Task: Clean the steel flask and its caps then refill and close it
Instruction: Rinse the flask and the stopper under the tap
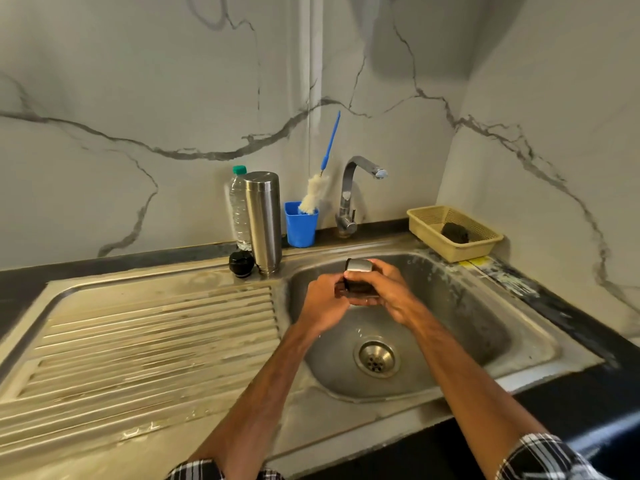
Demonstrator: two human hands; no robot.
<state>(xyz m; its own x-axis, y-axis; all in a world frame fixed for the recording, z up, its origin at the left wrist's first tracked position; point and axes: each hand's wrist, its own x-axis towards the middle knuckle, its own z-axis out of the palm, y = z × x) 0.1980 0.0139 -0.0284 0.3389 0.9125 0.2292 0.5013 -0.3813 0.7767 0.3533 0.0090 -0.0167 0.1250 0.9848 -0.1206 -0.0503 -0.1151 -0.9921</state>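
Over the sink bowl (pixel 485 327), both hands worked on the flask's outer steel cap (pixel 359 268). The right hand (pixel 388 292) wrapped around the cap from the 3 o'clock side and gripped it, while the left hand (pixel 325 299) closed in from 9 o'clock, its fingers pressed against the cap's dark lower part; whether it held a scrubber there could not be told. The tap (pixel 360 178) at 12 o'clock showed no clear stream of water.

The steel flask (pixel 264 220) stood upright on the counter at about 10 o'clock from the hands, at the sink's back corner, with a clear plastic bottle (pixel 239 209) just behind it and the black inner cap (pixel 241 263) touching or nearly touching its base on the left. A blue cup (pixel 300 223) beside the flask held a bottle brush (pixel 313 199). A yellow basket (pixel 453 233) at 2 o'clock carried a dark scouring pad (pixel 455 233).

The step in hand seemed to be washing the outer cap. Next would likely come a rinse, which calls for opening the tap, then setting the cap aside and taking up the inner cap or the flask.
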